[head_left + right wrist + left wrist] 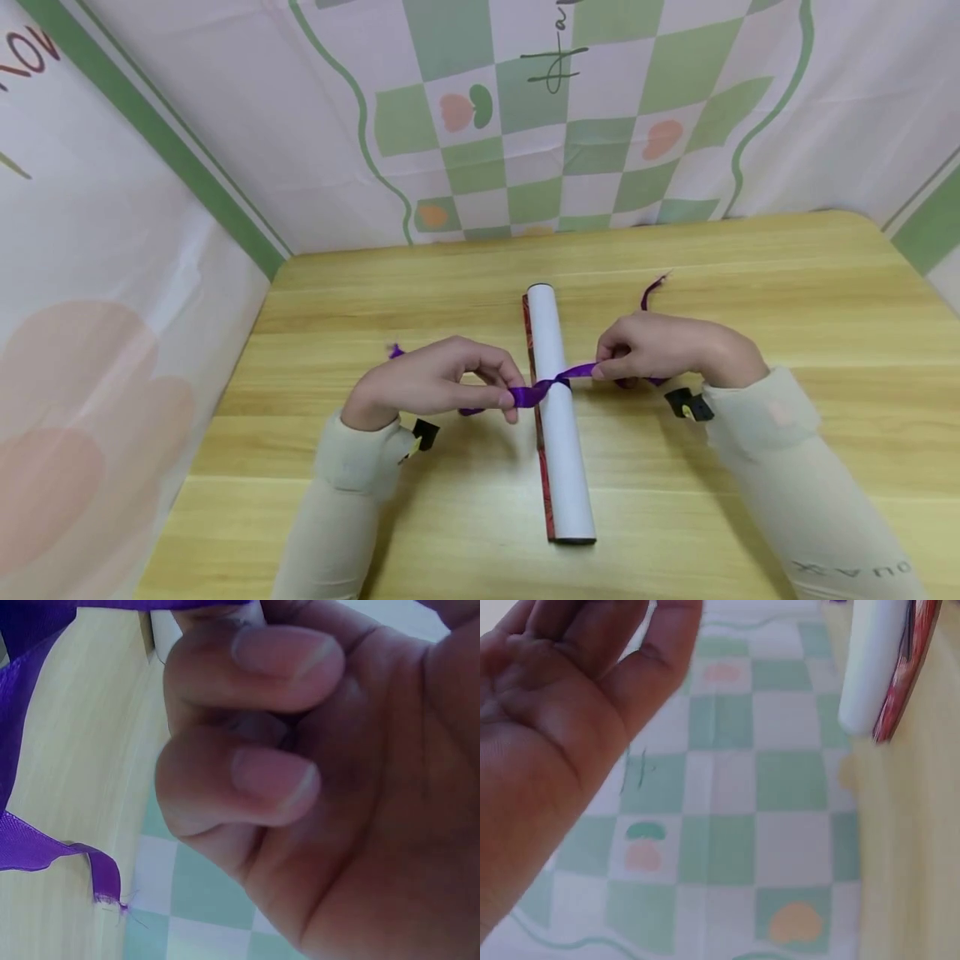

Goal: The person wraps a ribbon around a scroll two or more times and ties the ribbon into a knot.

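A shiny purple fabric ribbon is pinched by 2 hands, L hand and R hand, 1 on each side of a long white cylindrical roll w/ a red patterned strip. The ribbon is crossed over the roll's mid-section. The roll is laid on a pale wood-grain desk, nr. a green-&-white checked cloth backdrop.
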Demonstrator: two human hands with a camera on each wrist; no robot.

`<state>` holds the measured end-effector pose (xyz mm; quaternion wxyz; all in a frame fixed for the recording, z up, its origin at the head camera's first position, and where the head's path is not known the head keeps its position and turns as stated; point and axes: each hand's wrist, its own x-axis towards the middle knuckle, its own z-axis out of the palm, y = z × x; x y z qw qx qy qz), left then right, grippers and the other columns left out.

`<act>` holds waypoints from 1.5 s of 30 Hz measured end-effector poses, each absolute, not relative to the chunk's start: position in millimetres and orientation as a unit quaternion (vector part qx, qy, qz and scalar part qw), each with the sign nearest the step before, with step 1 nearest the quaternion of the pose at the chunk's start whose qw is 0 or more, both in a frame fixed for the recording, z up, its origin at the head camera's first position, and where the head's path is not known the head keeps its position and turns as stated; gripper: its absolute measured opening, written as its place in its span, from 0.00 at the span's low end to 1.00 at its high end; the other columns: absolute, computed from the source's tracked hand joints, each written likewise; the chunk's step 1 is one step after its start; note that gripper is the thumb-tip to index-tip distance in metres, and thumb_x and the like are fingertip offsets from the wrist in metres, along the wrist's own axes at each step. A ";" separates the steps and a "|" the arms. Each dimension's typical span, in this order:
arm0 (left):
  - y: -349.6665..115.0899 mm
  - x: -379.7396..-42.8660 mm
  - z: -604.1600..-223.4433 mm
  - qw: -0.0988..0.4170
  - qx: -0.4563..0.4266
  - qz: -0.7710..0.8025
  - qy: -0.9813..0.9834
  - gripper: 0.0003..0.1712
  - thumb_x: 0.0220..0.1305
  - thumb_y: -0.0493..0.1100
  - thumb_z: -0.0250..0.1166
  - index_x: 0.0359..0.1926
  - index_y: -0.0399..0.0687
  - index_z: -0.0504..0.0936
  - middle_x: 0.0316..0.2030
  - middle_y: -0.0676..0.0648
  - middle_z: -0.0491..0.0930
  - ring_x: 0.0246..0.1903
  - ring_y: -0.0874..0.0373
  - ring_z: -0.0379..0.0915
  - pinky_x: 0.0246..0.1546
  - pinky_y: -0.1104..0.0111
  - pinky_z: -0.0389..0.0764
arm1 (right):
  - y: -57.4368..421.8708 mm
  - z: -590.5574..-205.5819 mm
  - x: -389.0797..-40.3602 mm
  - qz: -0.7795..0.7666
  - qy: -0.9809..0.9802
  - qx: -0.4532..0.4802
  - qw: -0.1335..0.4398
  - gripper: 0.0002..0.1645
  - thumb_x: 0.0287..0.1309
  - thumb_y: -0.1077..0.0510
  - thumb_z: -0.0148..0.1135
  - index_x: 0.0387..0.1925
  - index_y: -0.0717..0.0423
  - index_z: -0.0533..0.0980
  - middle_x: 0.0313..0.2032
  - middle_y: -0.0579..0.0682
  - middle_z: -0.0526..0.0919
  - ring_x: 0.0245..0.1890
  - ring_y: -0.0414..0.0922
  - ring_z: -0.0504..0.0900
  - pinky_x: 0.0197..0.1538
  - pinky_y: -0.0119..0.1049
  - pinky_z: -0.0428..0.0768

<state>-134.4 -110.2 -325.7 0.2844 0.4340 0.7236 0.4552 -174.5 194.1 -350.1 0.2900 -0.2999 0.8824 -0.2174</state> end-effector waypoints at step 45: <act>-50.8 -138.2 -361.9 0.196 0.190 0.729 0.627 0.25 0.59 0.49 0.65 0.53 0.35 0.80 0.50 0.46 0.82 0.51 0.55 0.75 0.52 0.57 0.73 | 190.3 -349.3 -171.3 -0.240 0.870 -0.306 0.304 0.15 0.59 0.45 0.61 0.26 0.52 0.78 0.22 0.45 0.78 0.23 0.39 0.73 0.30 0.36 0.74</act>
